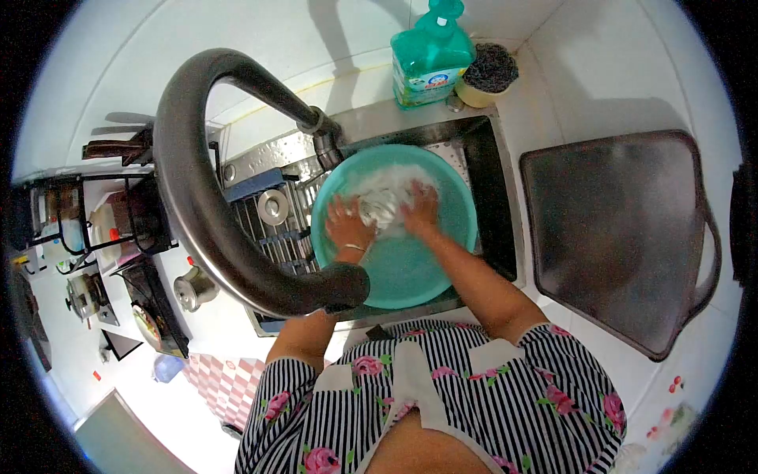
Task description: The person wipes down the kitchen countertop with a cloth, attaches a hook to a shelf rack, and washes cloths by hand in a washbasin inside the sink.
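Note:
A teal plastic basin (pixel 472 237) sits in the metal sink, holding cloudy water with white suds. In it lies a bunched wet white cloth (pixel 380 207). At the left edge of the cloth, my left hand (pixel 350 223) has its fingers spread apart, and a bracelet circles its wrist. My right hand (pixel 421 208) is at the cloth's right side, its thumb and fingers apart and slightly blurred. Parts of both hands' fingertips are hidden by cloth and suds.
A dark curved faucet (pixel 237 261) arches close in front of me, over the basin's left side. Behind the sink stand a green detergent bottle (pixel 430 67) and a cup with a dark scrubber (pixel 489 71). A dark-rimmed board (pixel 616 237) lies right. A metal rack (pixel 253 225) is left.

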### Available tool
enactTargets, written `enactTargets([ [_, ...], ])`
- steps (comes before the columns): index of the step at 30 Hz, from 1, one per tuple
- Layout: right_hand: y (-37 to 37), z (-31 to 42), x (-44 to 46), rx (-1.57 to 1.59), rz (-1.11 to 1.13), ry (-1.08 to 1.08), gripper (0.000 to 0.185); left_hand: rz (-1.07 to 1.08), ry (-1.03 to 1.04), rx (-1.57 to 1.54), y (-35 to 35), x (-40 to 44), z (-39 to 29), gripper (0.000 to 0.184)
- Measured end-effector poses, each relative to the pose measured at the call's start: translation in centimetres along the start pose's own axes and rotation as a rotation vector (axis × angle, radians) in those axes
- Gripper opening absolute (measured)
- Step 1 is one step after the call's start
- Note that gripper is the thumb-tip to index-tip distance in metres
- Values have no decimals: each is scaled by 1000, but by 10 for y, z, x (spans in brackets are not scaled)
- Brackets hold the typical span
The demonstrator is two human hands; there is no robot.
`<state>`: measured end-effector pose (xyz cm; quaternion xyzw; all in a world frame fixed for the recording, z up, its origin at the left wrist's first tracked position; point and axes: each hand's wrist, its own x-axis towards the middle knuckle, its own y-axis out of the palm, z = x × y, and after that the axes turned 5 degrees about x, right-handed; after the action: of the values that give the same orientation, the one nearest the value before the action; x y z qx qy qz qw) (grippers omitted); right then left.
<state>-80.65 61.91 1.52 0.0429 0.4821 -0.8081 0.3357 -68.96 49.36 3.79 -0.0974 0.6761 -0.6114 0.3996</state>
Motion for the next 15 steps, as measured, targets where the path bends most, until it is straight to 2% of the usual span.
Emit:
enactTargets([
  [3, 17, 17, -22, -267, 22, -123, 55, 191, 110, -101, 19, -11, -25, 84],
  [4, 19, 16, -16, -271, 81, -113, 55, 154, 75, -124, 33, -7, -28, 83],
  [6, 30, 3, -5, -280, 202, -90, 55, 230, 120, -114, 37, 4, -26, 80],
  [7, 53, -19, 3, -302, 157, -136, 53, 270, 142, -107, 38, 7, -24, 79],
  [9, 101, -68, 26, -341, 53, -238, 48, 498, 163, 18, 46, 20, -25, 78],
  [10, 98, -71, 32, -233, 46, -279, 48, 607, 170, 83, 54, 30, -24, 77],
  [12, 87, -69, 38, -19, 34, -356, 49, 442, 292, 33, 83, 32, -10, 73],
  [13, 79, -62, 39, -144, 72, -357, 48, 365, 355, 7, 82, 31, -5, 71],
  [15, 52, -50, 24, -408, 167, -340, 46, 216, 266, -172, 78, 26, -11, 61],
])
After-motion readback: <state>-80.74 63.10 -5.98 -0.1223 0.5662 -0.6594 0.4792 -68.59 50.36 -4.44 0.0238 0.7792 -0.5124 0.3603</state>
